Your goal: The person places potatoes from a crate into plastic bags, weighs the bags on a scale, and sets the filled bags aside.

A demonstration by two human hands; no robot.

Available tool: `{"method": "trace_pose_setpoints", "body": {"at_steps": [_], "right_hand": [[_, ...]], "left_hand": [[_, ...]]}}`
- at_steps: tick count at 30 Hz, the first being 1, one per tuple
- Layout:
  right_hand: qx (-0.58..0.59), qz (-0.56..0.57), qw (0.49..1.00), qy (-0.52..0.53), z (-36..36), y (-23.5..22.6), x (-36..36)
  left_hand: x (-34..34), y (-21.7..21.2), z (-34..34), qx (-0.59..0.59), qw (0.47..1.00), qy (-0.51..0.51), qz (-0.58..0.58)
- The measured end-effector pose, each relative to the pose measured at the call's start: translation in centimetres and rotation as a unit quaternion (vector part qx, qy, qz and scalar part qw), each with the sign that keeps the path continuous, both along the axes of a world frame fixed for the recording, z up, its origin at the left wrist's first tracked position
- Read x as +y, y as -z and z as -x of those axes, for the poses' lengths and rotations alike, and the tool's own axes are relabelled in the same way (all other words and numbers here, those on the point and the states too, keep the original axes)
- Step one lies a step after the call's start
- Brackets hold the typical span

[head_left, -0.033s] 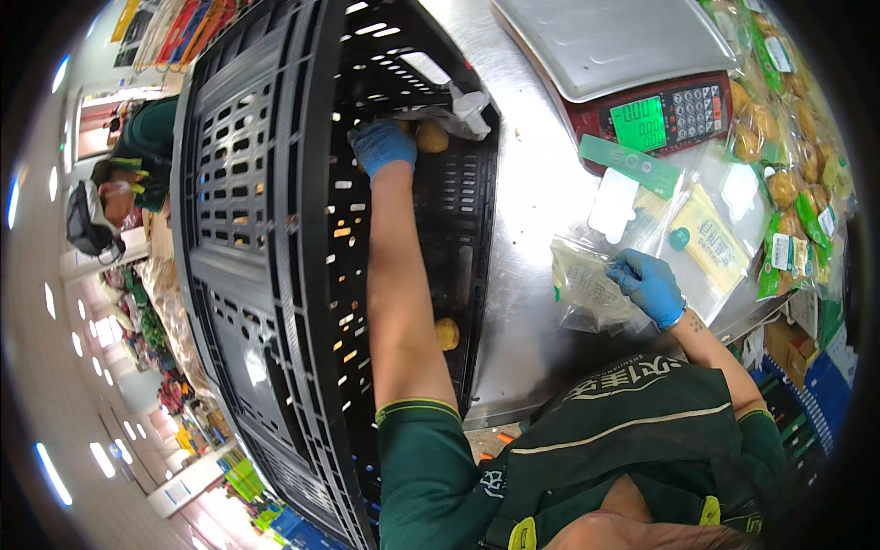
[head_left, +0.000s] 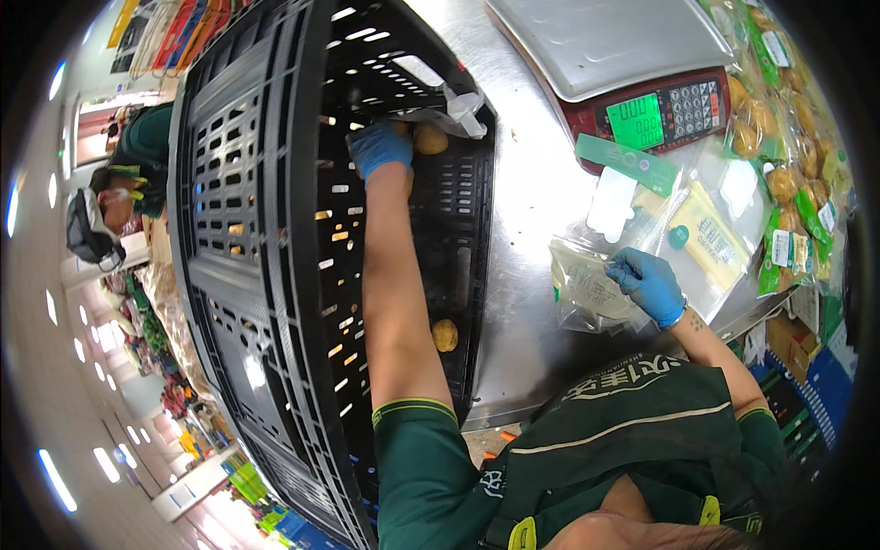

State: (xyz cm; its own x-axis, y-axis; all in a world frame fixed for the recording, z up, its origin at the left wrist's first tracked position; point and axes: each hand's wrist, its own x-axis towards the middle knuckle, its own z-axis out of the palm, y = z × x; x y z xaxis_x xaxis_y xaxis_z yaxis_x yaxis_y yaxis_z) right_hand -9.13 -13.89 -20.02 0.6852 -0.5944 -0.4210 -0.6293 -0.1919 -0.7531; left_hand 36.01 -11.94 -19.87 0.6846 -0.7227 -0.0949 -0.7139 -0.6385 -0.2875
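My left hand (head_left: 380,147), in a blue glove, reaches deep into a black plastic crate (head_left: 275,275) and curls over a potato (head_left: 429,137) at the crate's far end, beside a crumpled clear bag (head_left: 449,105). One more loose potato (head_left: 445,335) lies on the crate floor beside my forearm. My right hand (head_left: 649,284), also in a blue glove, grips a clear plastic bag (head_left: 591,293) that rests on the steel counter (head_left: 532,211).
A weighing scale (head_left: 632,55) with a green display stands at the back of the counter. Flat clear bags (head_left: 706,229) lie next to my right hand. Bagged potatoes (head_left: 779,183) are piled at the right. Another person (head_left: 128,174) stands beyond the crate at the left.
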Motion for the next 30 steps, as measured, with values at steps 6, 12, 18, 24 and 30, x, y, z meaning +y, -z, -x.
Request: {"method": "trace_pose_setpoints", "body": {"at_steps": [6, 12, 18, 24, 30], "right_hand": [[-0.029, -0.008, 0.997, 0.065, 0.2, -1.3, -0.6], [-0.037, -0.025, 0.998, 0.042, -1.9, -2.2, -0.5], [-0.086, 0.034, 0.996, -0.014, -3.4, -2.4, 0.7], [-0.07, -0.009, 0.997, 0.03, -1.6, -2.1, 0.2], [-0.065, -0.057, 0.995, 0.045, -2.2, -3.4, 1.6]], "left_hand": [[5.1, 2.4, 4.9, 0.134, 0.971, -0.052, 0.193], [4.6, 1.6, 6.9, 0.169, 0.961, -0.063, 0.209], [3.5, 3.0, 1.3, 0.274, 0.93, -0.021, 0.244], [12.3, 1.0, 4.5, 0.826, 0.305, -0.112, 0.46], [17.0, -2.6, 17.0, 0.853, 0.001, -0.083, 0.515]]}}
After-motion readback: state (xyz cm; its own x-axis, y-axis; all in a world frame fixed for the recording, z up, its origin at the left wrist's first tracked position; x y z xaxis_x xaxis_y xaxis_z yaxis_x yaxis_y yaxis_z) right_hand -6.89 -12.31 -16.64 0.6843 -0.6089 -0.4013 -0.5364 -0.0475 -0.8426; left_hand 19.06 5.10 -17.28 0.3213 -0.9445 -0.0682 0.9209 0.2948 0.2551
